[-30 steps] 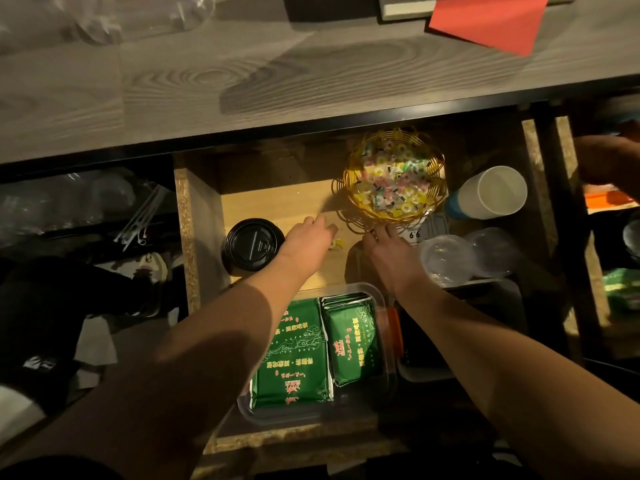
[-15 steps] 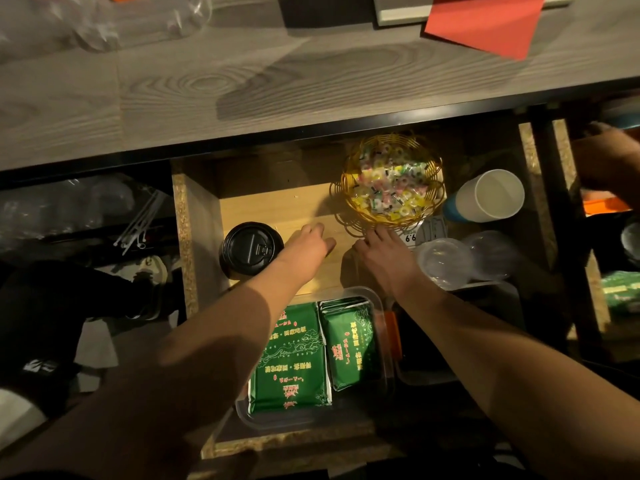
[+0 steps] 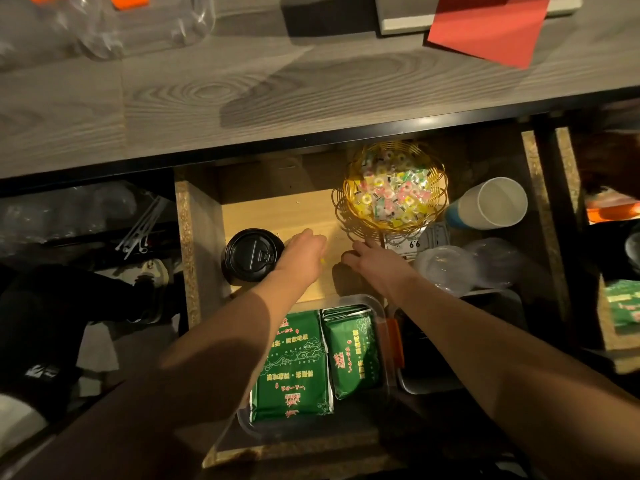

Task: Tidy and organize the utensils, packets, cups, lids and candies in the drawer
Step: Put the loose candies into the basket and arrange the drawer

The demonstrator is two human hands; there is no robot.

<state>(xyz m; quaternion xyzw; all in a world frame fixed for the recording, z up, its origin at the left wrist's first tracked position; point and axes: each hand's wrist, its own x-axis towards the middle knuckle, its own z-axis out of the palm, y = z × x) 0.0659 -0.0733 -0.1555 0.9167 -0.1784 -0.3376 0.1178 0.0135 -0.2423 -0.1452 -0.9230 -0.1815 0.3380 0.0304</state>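
L hand (image 3: 304, 252) and R hand (image 3: 369, 259) lie knuckles-up on the bare wood drawer floor (image 3: 277, 216), fingers curled; grip unclear; candy basket (image 3: 393, 188) just beyond R; tag reads "6.9"; green packets (image 3: 294, 368) nearer, w/ Chinese print; grey woodgrain desktop (image 3: 173, 98) above.

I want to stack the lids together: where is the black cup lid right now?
In the head view the black lid sits at the drawer's left side, against the left wall, just left of the left hand.
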